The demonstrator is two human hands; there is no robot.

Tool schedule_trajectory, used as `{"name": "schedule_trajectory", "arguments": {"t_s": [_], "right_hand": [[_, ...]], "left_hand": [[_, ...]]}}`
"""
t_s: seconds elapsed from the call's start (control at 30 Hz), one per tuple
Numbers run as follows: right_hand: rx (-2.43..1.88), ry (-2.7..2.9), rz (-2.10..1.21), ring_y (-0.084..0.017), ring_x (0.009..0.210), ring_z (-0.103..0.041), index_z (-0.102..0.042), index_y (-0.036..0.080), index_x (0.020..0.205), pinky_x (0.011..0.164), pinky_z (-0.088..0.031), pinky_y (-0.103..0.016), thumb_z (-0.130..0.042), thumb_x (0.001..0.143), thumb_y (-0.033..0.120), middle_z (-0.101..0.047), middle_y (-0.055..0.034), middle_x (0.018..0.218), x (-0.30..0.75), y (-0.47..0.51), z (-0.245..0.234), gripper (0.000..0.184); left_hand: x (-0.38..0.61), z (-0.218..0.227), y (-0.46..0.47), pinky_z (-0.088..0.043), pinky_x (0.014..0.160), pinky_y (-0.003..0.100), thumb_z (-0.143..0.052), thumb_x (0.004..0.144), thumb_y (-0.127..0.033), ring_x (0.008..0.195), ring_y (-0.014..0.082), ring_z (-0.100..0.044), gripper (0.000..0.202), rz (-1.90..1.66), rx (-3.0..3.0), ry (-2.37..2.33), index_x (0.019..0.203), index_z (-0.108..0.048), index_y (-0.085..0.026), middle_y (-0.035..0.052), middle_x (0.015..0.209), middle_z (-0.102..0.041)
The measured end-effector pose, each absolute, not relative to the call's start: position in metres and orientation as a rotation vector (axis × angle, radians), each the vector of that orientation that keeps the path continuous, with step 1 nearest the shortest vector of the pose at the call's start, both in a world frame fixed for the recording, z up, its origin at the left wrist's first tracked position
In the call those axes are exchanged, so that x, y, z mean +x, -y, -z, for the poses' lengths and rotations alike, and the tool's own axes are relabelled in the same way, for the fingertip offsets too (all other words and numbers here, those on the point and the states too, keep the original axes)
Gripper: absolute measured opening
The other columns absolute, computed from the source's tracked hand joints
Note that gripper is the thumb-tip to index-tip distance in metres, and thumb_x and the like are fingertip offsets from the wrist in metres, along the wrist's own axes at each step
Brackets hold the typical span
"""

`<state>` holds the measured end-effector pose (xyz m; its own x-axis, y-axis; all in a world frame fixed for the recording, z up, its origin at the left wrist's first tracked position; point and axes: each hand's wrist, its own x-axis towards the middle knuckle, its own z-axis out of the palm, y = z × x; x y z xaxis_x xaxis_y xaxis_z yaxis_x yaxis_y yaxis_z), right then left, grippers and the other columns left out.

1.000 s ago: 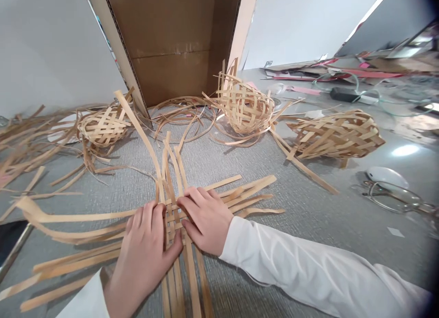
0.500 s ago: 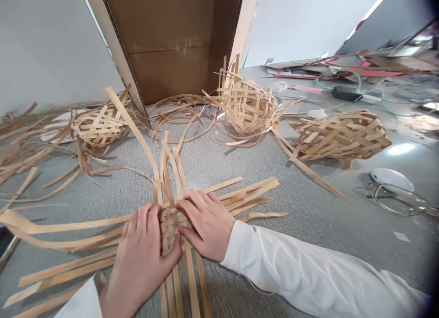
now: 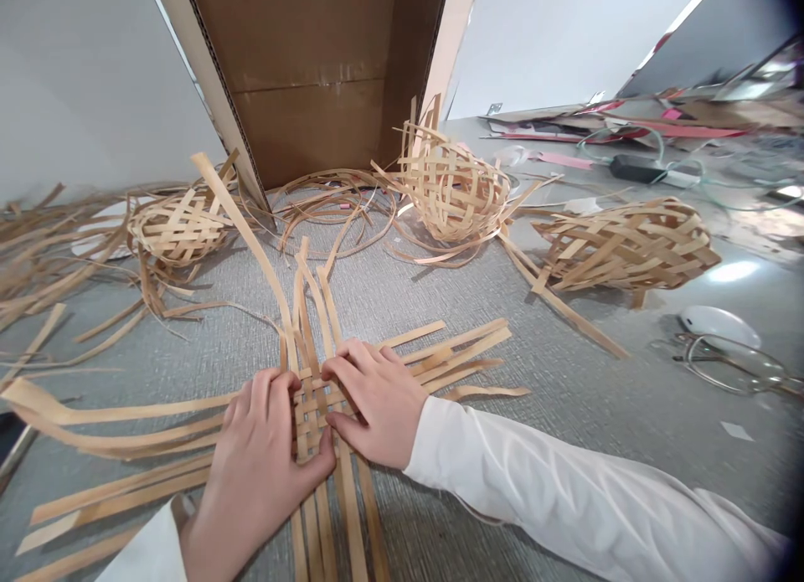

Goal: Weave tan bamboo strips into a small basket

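Both hands (image 3: 257, 444) flat on bamboo weave (image 3: 312, 419)

The pale tan bamboo strips (image 3: 312, 419) form a checked weave at six o'clock. A white sleeve (image 3: 533, 481) lies at four o'clock on mottled grey matting (image 3: 553, 406).

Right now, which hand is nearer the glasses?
Right. The right hand rests on the strip weave, left of the glasses in view; the left hand lies on the weave's far side from them.

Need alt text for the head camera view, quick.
A left hand and right hand press on a flat weave of tan strips on a grey surface. Three loosely woven baskets lie beyond, near a cardboard box.
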<state>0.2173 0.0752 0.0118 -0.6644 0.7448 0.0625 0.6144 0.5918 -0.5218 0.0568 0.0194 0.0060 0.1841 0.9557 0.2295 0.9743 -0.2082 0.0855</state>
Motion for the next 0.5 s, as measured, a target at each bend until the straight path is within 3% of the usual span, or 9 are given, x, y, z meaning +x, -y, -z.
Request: {"name": "schedule_trajectory", "arguments": {"t_s": [0.5], "right_hand": [[-1.137,2.528,-0.732,-0.02,0.086,-0.049,-0.05,0.017,0.096,0.073,-0.032,-0.035,-0.064,0.073,0.025,-0.049,-0.0052,0.099,0.2149,-0.0779,-0.01,0.028]], "left_hand": [[0.0586,-0.0059,-0.0198,-0.044,0.071,0.041,-0.052,0.069,-0.032,0.083,0.0273,-0.054,0.029,0.321,-2.348,1.949,0.093,-0.042,-0.018,0.0068,0.087,-0.05]]}}
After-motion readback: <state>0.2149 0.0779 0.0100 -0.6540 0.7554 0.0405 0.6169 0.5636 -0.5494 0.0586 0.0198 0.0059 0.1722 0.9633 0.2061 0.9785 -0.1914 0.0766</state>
